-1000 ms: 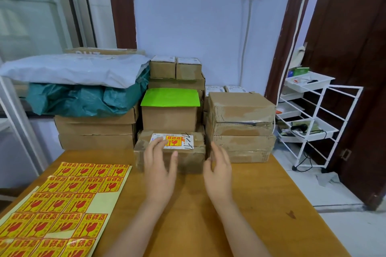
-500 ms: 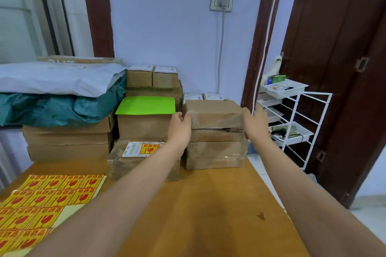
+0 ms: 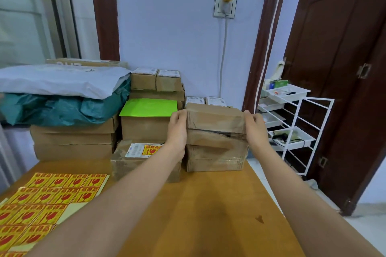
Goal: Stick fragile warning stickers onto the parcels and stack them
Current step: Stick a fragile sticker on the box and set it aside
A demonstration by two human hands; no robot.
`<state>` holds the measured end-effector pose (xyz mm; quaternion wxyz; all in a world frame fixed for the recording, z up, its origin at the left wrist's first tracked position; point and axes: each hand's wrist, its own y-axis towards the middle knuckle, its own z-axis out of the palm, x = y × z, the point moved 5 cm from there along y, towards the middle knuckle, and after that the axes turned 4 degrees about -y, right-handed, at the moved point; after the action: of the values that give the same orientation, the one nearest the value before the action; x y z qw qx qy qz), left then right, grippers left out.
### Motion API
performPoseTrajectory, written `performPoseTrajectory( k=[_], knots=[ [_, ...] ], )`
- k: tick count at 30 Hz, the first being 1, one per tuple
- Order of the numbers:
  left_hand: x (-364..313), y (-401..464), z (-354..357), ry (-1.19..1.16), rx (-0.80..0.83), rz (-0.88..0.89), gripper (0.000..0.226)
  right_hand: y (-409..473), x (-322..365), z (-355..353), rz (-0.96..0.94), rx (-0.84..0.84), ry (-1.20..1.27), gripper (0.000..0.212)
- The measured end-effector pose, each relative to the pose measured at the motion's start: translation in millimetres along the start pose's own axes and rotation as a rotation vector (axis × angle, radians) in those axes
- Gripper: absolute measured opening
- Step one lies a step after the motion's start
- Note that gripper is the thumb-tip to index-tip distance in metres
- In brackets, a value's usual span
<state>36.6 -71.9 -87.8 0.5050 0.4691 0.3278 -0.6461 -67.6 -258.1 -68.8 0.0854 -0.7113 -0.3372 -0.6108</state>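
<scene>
Cardboard fills the far end of the wooden worktop (image 3: 208,204) in the head view. The left hand (image 3: 177,129) and right hand (image 3: 255,129) grasp the two ends of the top box (image 3: 215,118), which sits on a stack of parcels (image 3: 215,154) at the back right. Just left of that stack lies a flat parcel (image 3: 129,160) already bearing a fragile sticker (image 3: 150,150). A sheet of yellow-and-red stickers (image 3: 41,200) lies at the near left, well apart from the hands.
</scene>
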Motion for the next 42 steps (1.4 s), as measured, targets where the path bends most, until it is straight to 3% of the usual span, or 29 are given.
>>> performPoseTrajectory(
  k=[4,8,11,14,18,21,24,28,37,42],
  knots=[
    [-7,-10,-7,-0.105,0.005,-0.035,0.032,-20,9,-7,0.015,-0.053,0.135,0.029],
    [-14,-24,-18,-0.118,-0.007,-0.082,0.032,-42,8,-13,0.081,-0.081,0.263,0.033],
    [-19,-41,-28,-0.084,0.015,-0.125,0.056,-57,4,-16,0.113,-0.06,0.321,0.036],
    [-15,-53,-39,-0.074,0.049,-0.195,0.078,-72,4,-18,0.089,0.008,0.292,0.016],
    [-8,-65,-60,0.0,0.03,-0.235,0.052,-96,7,-16,0.093,0.092,0.293,0.025],
    [-4,-75,-74,0.055,0.045,-0.273,0.055,-112,2,-12,0.125,0.121,0.286,0.022],
    [3,-86,-89,0.093,0.039,-0.329,0.048,-129,-3,-4,0.162,0.146,0.28,0.003],
    [15,-99,-113,0.119,-0.026,-0.356,0.034,-150,-11,11,0.23,0.21,0.282,0.008],
    [35,-109,-154,0.156,-0.086,-0.324,0.038,-180,-35,48,0.214,0.386,0.192,0.02],
    [37,-108,-156,0.135,-0.078,-0.363,0.03,-179,-42,59,0.185,0.376,0.134,0.028]
  ],
)
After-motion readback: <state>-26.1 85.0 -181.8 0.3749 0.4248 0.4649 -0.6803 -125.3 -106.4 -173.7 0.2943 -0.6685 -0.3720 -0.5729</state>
